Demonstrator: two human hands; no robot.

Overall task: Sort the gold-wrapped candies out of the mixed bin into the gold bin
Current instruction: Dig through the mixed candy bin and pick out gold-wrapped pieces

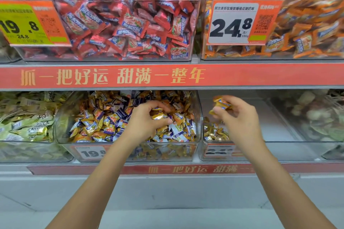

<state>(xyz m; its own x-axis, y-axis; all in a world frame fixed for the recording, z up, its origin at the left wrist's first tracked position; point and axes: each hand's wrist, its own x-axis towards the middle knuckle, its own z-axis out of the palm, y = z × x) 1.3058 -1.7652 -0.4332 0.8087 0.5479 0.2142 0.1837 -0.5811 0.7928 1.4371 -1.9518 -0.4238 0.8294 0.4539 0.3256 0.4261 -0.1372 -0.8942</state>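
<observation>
Left hand (149, 117) fingers pinch a gold candy (157, 116) inside the mixed bin (61, 117); right hand (236, 115) fingers grip gold candies (220, 103) above the gold bin (202, 147), open room beyond.

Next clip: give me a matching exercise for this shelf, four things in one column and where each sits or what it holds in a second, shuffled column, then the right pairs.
Things:
1. left hand
2. right hand
3. red candies
4. gold bin

Places or states:
A. upper shelf, in the left clear bin
B. holds gold candies above the gold bin
C. lower shelf, right of the mixed bin
D. in the mixed bin, pinching a gold candy

Pairs: 1-D, 2-B, 3-A, 4-C
</observation>
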